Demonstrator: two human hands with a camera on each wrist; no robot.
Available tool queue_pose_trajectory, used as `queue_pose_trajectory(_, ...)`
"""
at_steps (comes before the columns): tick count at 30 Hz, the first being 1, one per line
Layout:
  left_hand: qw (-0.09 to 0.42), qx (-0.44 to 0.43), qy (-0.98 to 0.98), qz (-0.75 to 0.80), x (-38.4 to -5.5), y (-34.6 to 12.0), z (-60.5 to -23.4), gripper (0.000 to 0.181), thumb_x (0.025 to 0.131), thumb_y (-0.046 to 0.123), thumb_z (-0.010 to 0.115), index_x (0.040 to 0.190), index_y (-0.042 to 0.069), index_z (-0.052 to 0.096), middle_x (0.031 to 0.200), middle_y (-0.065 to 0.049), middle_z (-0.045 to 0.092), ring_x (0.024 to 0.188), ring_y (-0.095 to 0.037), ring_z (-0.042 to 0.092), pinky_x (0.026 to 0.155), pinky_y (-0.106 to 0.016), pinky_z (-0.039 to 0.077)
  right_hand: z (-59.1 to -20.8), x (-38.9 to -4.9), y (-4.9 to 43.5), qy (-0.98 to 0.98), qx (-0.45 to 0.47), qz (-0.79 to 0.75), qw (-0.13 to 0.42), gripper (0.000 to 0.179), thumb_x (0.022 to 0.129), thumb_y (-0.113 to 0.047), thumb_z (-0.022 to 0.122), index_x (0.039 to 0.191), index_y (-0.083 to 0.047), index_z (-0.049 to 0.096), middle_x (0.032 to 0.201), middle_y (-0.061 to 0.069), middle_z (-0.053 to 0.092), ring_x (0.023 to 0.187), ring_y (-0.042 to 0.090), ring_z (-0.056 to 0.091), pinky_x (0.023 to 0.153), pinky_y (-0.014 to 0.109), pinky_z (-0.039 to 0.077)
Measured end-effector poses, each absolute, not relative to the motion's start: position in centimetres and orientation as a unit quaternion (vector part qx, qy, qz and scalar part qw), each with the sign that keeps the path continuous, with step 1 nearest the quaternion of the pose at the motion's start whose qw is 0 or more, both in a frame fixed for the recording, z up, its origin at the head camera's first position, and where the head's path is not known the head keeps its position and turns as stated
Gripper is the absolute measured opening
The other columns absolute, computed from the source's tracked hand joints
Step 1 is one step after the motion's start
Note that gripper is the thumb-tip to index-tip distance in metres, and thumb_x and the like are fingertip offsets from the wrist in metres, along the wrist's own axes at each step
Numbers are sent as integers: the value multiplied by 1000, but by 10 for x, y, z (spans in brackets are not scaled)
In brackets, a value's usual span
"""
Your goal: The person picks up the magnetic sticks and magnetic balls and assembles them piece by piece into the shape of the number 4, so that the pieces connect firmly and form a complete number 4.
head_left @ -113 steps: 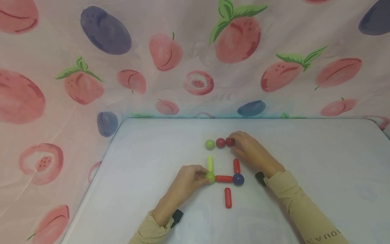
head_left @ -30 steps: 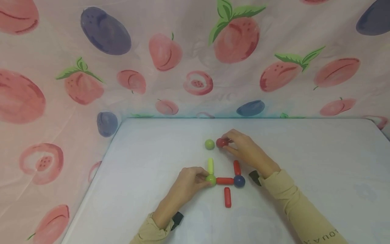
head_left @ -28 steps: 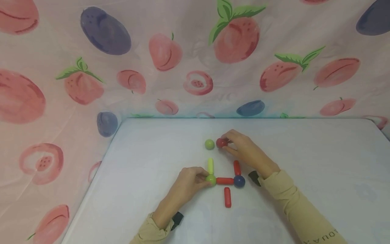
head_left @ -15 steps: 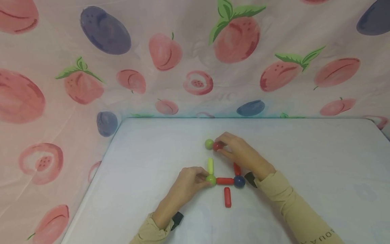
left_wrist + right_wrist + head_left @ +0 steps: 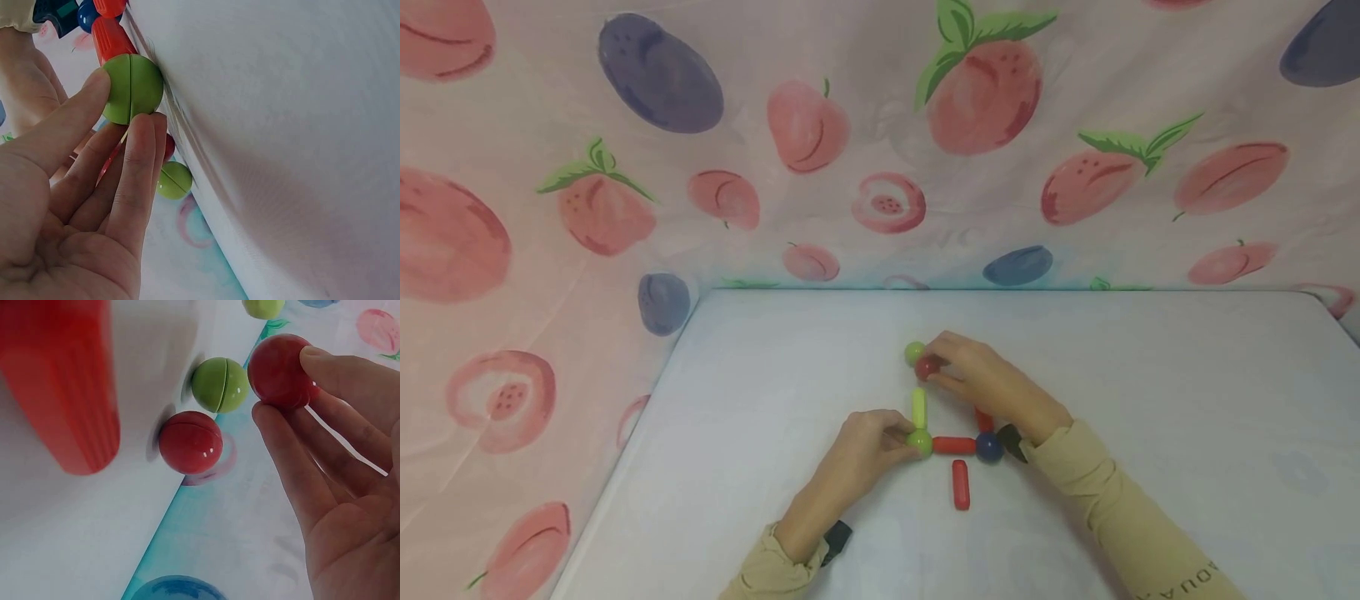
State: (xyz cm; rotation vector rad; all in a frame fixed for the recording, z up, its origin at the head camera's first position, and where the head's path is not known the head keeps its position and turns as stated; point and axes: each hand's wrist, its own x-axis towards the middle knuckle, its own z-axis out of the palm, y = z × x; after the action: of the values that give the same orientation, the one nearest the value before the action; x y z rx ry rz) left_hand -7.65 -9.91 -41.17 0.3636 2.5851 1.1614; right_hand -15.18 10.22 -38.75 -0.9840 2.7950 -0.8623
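Observation:
My left hand [image 5: 861,450] pinches a green ball [image 5: 134,90] between thumb and fingertips. From that ball a yellow-green stick [image 5: 919,408] points away from me, and a red stick [image 5: 953,445] runs right to a blue ball [image 5: 989,447]. A second red stick [image 5: 984,418] stands off the blue ball, partly hidden by my right wrist. My right hand [image 5: 988,379] pinches a red ball [image 5: 281,372], held above the far end of the yellow-green stick. Another green ball [image 5: 219,384] and another red ball [image 5: 190,442] sit on the table; fingers hide that red one in the head view.
A loose red stick [image 5: 961,485] lies on the white table [image 5: 760,358], nearer me than the joined pieces. Fruit-printed cloth [image 5: 880,125] rises behind the table's back edge and along its left side.
My right hand has moved left and toward me with the red ball, from the right of the loose balls to near the yellow-green stick. The left hand keeps its grip on the green ball.

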Motion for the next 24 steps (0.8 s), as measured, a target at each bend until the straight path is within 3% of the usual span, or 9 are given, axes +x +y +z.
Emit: queue_pose_trajectory(24,141,124,896,402,-76,-99,-412,26,82,17,81,104,6,73,92,-2,75,80,-8,69,71,-19,56,-387,-150,95,910,-316,-262,58,32,87,-17,77,116,-10,65,104,0,66,102,15,65,96,33,54)
